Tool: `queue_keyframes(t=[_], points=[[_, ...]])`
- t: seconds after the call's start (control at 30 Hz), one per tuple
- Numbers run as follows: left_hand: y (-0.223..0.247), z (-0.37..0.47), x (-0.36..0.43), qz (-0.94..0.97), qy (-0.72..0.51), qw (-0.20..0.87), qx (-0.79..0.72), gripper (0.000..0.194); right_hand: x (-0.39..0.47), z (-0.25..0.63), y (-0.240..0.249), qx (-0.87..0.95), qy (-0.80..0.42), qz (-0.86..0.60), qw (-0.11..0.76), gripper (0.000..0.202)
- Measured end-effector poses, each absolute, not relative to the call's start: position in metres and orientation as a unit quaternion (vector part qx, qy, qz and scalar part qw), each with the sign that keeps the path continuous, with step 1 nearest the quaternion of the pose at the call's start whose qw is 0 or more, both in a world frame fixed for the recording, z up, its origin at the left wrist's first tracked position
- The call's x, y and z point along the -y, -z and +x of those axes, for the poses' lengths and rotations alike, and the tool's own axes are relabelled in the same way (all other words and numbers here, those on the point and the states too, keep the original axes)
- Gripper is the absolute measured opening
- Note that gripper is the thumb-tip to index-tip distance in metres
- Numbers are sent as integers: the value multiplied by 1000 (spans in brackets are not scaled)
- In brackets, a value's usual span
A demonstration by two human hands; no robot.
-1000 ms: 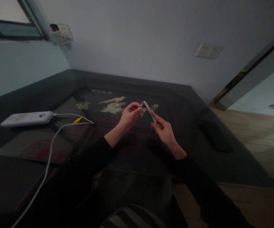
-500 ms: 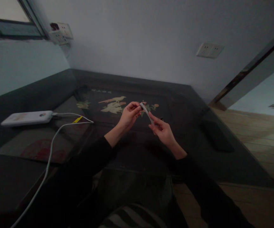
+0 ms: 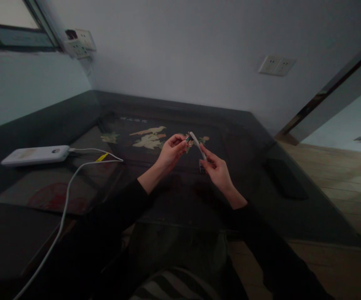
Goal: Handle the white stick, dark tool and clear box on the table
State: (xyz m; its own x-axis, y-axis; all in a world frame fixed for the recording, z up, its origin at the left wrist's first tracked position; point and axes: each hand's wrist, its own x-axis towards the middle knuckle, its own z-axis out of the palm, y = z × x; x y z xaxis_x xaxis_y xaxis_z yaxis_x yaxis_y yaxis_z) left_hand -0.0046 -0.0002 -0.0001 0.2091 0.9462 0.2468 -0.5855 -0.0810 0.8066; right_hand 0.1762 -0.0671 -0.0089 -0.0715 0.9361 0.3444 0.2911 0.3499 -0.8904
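Above the dark table (image 3: 180, 196), near its middle, my left hand (image 3: 171, 152) pinches a small dark item (image 3: 188, 138) that is too small to name. My right hand (image 3: 216, 165) is closed on the lower part of a thin, light-coloured stick-like object (image 3: 197, 143), which slants up and to the left. The upper end of this object is close beside the item at my left fingertips; whether they touch cannot be made out. A small metallic-looking piece (image 3: 201, 166) shows just below my right fingers.
A white power bank (image 3: 36, 154) lies on the left of the table, with a white cable (image 3: 67, 196) running toward the front edge. A dark flat object (image 3: 285, 179) lies on the right. Wall sockets (image 3: 277, 66) are behind.
My right hand and the light object have shifted slightly right, away from my left fingertips, and more of the small dark item shows. My left hand has hardly moved.
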Motion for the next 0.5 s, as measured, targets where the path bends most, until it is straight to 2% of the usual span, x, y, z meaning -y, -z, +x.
queue_keyframes(t=[0.5], points=[[-2,-4,1,407,-608,648,-212,36,71,172,14,660,-391,-420,485,53]])
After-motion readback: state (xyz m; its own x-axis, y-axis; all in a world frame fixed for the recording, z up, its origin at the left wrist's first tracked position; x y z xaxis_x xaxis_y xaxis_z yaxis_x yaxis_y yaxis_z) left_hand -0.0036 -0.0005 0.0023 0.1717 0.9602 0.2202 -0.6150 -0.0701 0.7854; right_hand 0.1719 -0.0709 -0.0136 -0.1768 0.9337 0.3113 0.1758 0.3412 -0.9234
